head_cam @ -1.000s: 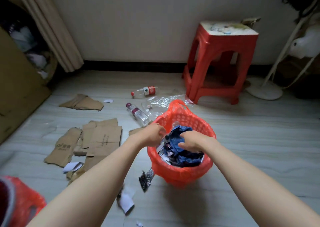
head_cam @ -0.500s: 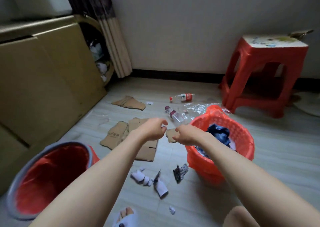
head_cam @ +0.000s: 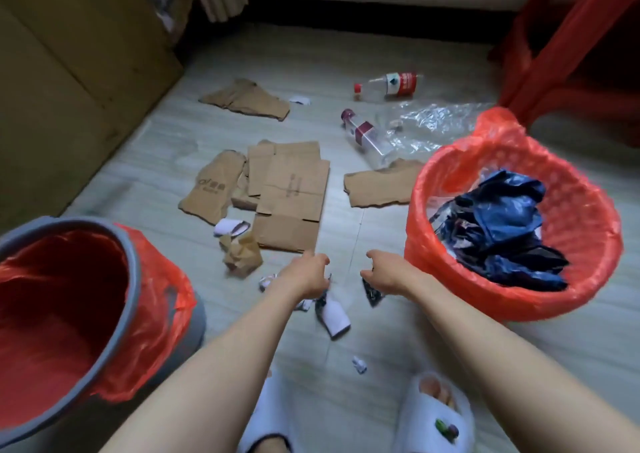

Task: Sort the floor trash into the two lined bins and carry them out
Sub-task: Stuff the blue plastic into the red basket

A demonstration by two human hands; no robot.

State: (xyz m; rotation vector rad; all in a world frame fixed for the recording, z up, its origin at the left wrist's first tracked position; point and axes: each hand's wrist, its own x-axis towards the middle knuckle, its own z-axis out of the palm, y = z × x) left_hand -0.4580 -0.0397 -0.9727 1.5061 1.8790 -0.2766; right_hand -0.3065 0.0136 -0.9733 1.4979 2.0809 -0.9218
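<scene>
A grey bin [head_cam: 130, 272] with a red liner stands at the left, nothing visible inside. At the right, a red-lined basket bin [head_cam: 426, 189] holds dark blue wrappers [head_cam: 502, 231]. Both hands hang low over the floor between the bins. My left hand [head_cam: 306, 274] has loosely curled fingers above torn white paper scraps [head_cam: 334, 316]. My right hand [head_cam: 382, 272] hovers with curled fingers over a dark foil wrapper [head_cam: 372, 293]. Neither hand holds anything. Cardboard pieces [head_cam: 291, 193], crumpled brown paper [head_cam: 242, 253], two plastic bottles [head_cam: 367, 137] [head_cam: 391, 84] and clear plastic film [head_cam: 429, 123] lie beyond.
A large cardboard box [head_cam: 69, 89] lines the left side. A red plastic stool [head_cam: 571, 44] stands at the back right by the wall. My feet in white slippers [head_cam: 436, 418] are at the bottom. A small paper scrap [head_cam: 359, 364] lies near them.
Both hands left the red basket and moved left and down to the floor scraps. The view swung left and tilted down, bringing the grey bin into sight.
</scene>
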